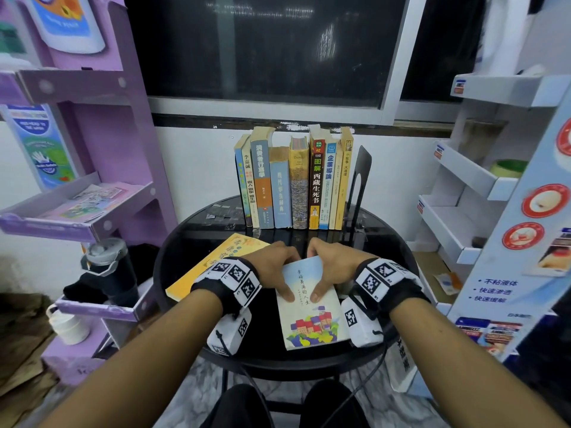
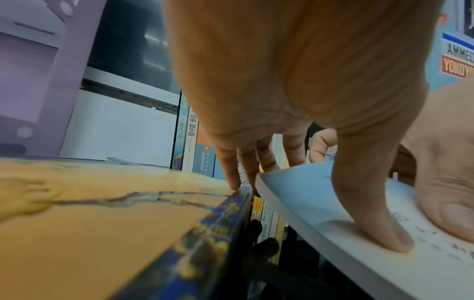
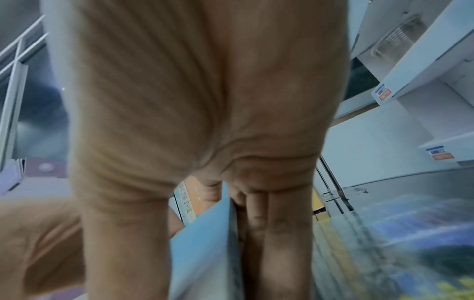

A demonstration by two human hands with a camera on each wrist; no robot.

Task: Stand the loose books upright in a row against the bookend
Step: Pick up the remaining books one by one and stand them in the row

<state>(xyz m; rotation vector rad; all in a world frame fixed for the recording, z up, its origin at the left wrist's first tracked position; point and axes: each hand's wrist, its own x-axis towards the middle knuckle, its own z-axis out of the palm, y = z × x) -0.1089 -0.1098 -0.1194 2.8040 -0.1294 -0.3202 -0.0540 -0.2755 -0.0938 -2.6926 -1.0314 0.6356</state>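
Note:
A light blue book with coloured houses on its cover lies at the front of the round black table. Both hands hold its far end. My left hand and right hand press their thumbs on the cover, with the fingers curled over the far edge. In the left wrist view that end of the book is raised off the table. A yellow book lies flat at the left, under my left wrist. Several books stand upright against the black bookend at the back.
A purple shelf unit stands close on the left, with a grey-lidded bottle on a low tray. A white display rack stands on the right. Bare tabletop lies left of the standing row.

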